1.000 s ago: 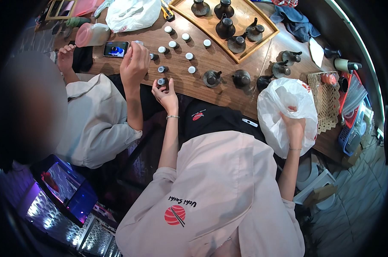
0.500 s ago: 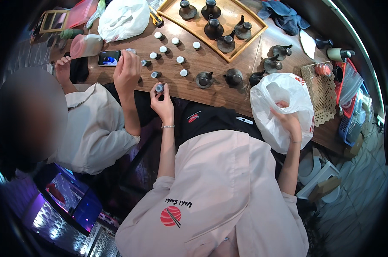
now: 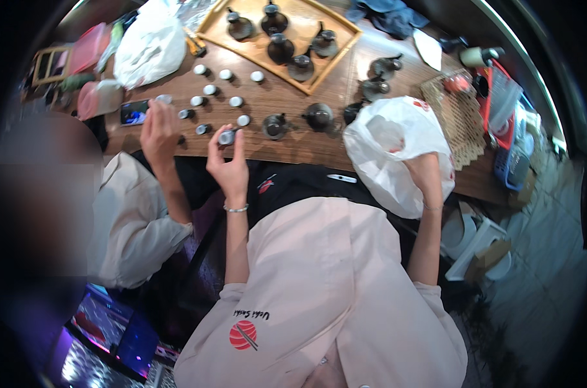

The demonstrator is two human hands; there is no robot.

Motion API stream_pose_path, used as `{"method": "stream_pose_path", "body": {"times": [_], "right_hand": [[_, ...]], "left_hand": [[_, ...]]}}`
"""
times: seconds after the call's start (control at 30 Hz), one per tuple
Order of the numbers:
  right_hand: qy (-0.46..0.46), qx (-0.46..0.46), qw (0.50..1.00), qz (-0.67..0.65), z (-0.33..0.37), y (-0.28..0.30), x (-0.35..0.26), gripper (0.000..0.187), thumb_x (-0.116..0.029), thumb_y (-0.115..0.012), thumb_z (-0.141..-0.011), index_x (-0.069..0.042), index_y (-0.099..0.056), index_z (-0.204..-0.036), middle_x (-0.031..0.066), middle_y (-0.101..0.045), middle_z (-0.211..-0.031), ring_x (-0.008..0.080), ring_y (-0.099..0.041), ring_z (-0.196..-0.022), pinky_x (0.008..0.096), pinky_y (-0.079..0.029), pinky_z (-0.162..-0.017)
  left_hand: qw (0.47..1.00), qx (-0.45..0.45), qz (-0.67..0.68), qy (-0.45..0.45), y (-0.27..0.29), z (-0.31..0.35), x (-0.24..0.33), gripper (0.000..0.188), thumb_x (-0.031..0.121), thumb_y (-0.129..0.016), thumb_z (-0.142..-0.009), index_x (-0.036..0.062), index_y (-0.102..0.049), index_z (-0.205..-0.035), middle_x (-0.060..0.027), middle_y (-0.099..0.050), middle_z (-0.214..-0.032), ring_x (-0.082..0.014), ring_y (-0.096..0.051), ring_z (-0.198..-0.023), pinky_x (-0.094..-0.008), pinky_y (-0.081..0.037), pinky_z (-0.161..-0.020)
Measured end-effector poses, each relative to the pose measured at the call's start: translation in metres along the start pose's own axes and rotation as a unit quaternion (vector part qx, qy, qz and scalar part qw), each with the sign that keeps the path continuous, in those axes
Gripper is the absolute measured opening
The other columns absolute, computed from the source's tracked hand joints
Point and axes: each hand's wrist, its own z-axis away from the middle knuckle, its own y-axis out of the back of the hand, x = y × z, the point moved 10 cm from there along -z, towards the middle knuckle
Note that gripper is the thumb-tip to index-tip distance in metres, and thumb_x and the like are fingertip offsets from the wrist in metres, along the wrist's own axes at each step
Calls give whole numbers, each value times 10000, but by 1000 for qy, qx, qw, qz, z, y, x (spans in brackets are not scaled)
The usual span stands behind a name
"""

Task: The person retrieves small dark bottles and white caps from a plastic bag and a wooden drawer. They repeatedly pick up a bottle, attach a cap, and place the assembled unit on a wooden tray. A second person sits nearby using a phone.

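Observation:
My left hand [image 3: 229, 171] pinches a small dark bottle [image 3: 226, 137] with a pale grey top between thumb and fingers, just over the table's near edge. My right hand [image 3: 426, 174] reaches into a white plastic bag [image 3: 377, 178] at the right, and the bag's wall hides its fingers. Several small white-capped bottles [image 3: 236, 101] stand scattered on the table beyond my left hand. Nearest to it are a white-capped bottle [image 3: 243, 120] and a grey-topped one [image 3: 203, 129].
Dark spouted jugs [image 3: 275, 126] stand along the table [image 3: 293, 149]; others are on a wooden tray [image 3: 339, 63]. Left of me a co-worker's hand [image 3: 159, 132] hovers near a phone [image 3: 134, 113]. A perforated beige mat [image 3: 458, 123] and baskets [image 3: 500, 129] are at the right.
My right hand has gone deeper into the plastic bag, and its fingers no longer show. The small bottle stays in my left hand. The whole view has shifted.

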Motion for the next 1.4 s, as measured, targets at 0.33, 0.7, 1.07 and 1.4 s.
{"method": "stream_pose_path", "body": {"times": [0.33,0.7,1.07,1.4], "right_hand": [[-125,-54,971,197,19,25,-14,397,-289,-765,-893,90,-730,-1003,284,-733,-986,434,-709,-956,474,-548,-865],[-232,-144,938,215,32,2,15,390,-370,-600,-953,-11,-749,-982,211,-746,-983,377,-726,-926,448,-553,-852],[-163,-80,922,342,13,-32,63,462,-411,-648,-888,-96,-715,-1219,139,-710,-1239,344,-650,-1161,458,-491,-967],[-141,-116,891,416,12,-48,72,561,-477,-641,-899,-170,-675,-1367,99,-672,-1387,327,-597,-1293,467,-460,-1036]], "left_hand": [[999,-34,15,9,-13,-3,1,296,50,-759,-959,-25,-662,-1228,-96,-738,-1177,-122,-693,-1023,-272,-560,-892],[998,-52,32,22,-22,-7,-4,294,42,-748,-966,-28,-657,-1236,-99,-726,-1184,-130,-691,-1032,-276,-555,-909],[997,-59,43,25,-27,-11,-9,292,59,-750,-967,-24,-662,-1234,-98,-728,-1181,-134,-699,-1016,-274,-565,-863],[998,-54,27,23,-22,-14,-4,300,74,-758,-964,-21,-668,-1234,-106,-740,-1164,-130,-701,-995,-272,-564,-851]]}}
